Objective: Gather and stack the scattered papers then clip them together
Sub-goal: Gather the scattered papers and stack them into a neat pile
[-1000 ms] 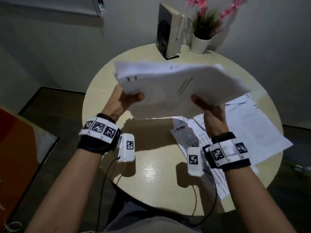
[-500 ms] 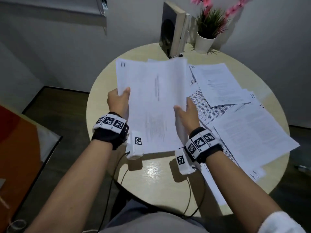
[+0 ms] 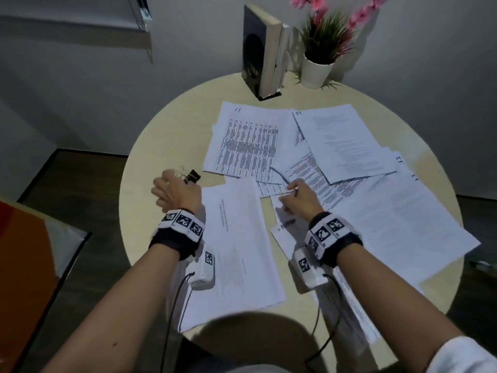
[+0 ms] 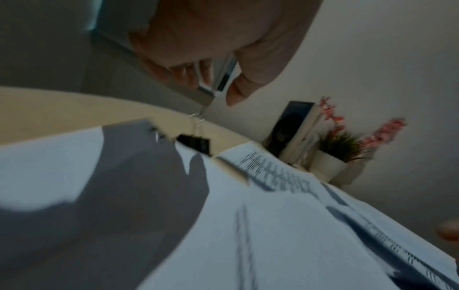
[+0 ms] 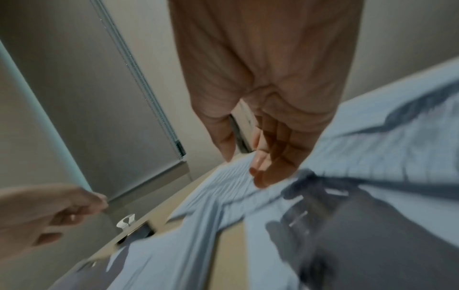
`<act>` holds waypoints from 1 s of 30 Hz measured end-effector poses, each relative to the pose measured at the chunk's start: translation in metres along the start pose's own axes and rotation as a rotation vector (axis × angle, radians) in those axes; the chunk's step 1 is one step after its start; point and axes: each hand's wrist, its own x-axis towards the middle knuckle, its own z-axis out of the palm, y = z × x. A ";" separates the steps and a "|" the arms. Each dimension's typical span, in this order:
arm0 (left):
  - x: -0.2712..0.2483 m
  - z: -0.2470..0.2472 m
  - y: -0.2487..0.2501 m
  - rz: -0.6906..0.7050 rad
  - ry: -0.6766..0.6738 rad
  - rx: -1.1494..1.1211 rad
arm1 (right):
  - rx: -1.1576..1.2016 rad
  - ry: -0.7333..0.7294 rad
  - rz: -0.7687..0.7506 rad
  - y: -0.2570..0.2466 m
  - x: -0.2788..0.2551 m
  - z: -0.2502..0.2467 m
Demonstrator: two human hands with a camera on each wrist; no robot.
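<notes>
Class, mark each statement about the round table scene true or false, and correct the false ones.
1. A black binder clip lies on the round beige table beside the left hand. True.
2. The white printed papers all sit in one neat stack. False: they lie spread and overlapping.
3. A white pot with a green plant stands at the table's far edge. True.
4. The right hand holds the clip. False: it is over the papers, away from the clip.
</notes>
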 end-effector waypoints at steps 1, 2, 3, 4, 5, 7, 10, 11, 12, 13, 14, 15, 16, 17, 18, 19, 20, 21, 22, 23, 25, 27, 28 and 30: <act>0.007 0.004 0.017 0.098 -0.007 -0.021 | -0.045 0.072 -0.034 -0.006 0.014 -0.016; 0.016 0.009 0.033 0.185 -0.033 -0.035 | -0.113 0.137 -0.057 -0.011 0.027 -0.032; 0.026 0.015 0.049 0.238 -0.084 -0.031 | -0.182 0.189 -0.075 -0.014 0.041 -0.047; 0.036 0.022 0.064 0.253 -0.145 -0.013 | -0.250 0.216 -0.072 -0.017 0.054 -0.061; 0.048 0.030 0.076 0.229 -0.221 0.020 | -0.316 0.228 -0.066 -0.016 0.067 -0.073; 0.071 0.047 0.094 0.110 -0.343 0.109 | -0.523 0.203 -0.014 -0.015 0.089 -0.089; 0.091 0.069 0.100 -0.052 -0.441 0.254 | -0.869 0.083 0.126 -0.001 0.117 -0.097; 0.095 0.077 0.098 -0.068 -0.454 0.303 | -0.917 0.047 0.157 0.006 0.124 -0.096; 0.097 0.086 0.098 -0.074 -0.444 0.332 | -0.939 0.020 0.170 0.013 0.129 -0.094; 0.099 0.096 0.098 -0.082 -0.438 0.334 | -0.950 0.019 0.159 0.019 0.134 -0.093; 0.100 0.104 0.100 -0.079 -0.448 0.297 | -0.972 0.042 0.141 0.022 0.138 -0.093; 0.101 0.111 0.102 -0.072 -0.473 0.219 | -0.996 0.084 0.108 0.025 0.142 -0.094; 0.100 0.117 0.104 -0.069 -0.505 0.144 | -0.990 0.125 0.082 0.024 0.144 -0.094; 0.100 0.121 0.105 -0.075 -0.542 0.086 | -0.945 0.153 0.047 0.022 0.147 -0.094; 0.097 0.123 0.106 -0.074 -0.576 0.059 | -0.871 0.169 0.026 0.015 0.148 -0.091; 0.095 0.123 0.107 -0.050 -0.597 0.050 | -0.799 0.169 0.007 0.009 0.147 -0.087; 0.091 0.120 0.110 -0.003 -0.586 0.051 | -0.733 0.158 0.000 0.001 0.144 -0.081; 0.090 0.117 0.115 0.068 -0.544 0.044 | -0.665 0.136 0.000 -0.006 0.139 -0.072; 0.087 0.109 0.123 0.144 -0.474 0.030 | -0.575 0.104 0.001 -0.010 0.135 -0.063; 0.085 0.099 0.134 0.227 -0.382 0.011 | -0.461 0.083 -0.009 -0.013 0.129 -0.054; 0.078 0.069 0.164 0.433 -0.164 -0.060 | -0.242 0.009 -0.020 -0.018 0.115 -0.035; 0.068 0.035 0.200 0.614 0.003 -0.182 | -0.109 -0.100 -0.041 -0.020 0.105 -0.023; 0.065 0.021 0.216 0.669 0.047 -0.249 | -0.037 -0.126 -0.017 -0.019 0.101 -0.020; 0.060 0.006 0.240 0.707 0.025 -0.380 | 0.208 -0.092 0.026 -0.019 0.090 -0.027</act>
